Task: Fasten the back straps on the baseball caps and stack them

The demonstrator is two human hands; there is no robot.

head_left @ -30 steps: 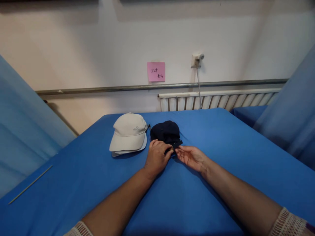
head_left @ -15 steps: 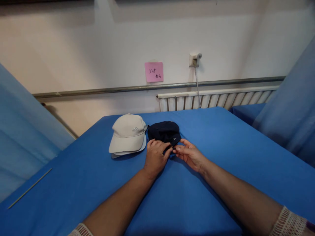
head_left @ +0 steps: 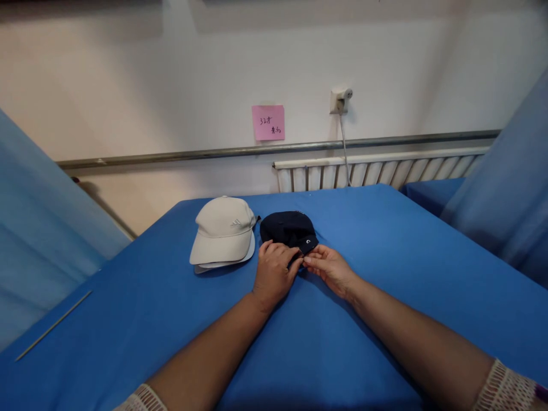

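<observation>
A dark navy baseball cap (head_left: 287, 224) with a small white mark lies on the blue-covered table, its near edge between my hands. My left hand (head_left: 276, 271) is closed on that edge, thumb and fingers pinching it. From the other side, my right hand (head_left: 330, 268) pinches the cap's edge close to the left thumb. The exact part under my fingertips is partly hidden. Just left of the navy cap sits a light beige cap (head_left: 222, 231) with a striped logo, resting on top of at least one other pale cap (head_left: 246, 257).
The blue table cover (head_left: 274, 354) spreads around the caps. A thin stick (head_left: 53, 326) lies at its left edge. Blue curtains (head_left: 47, 228) hang at both sides. Behind are a metal rail (head_left: 205, 154), a white radiator (head_left: 334, 176), a plugged socket (head_left: 339, 103) and a pink note (head_left: 268, 123).
The navy cap and both hands have shifted very slightly to the right. My fingers stay at the cap's near edge; the beige cap has not moved.
</observation>
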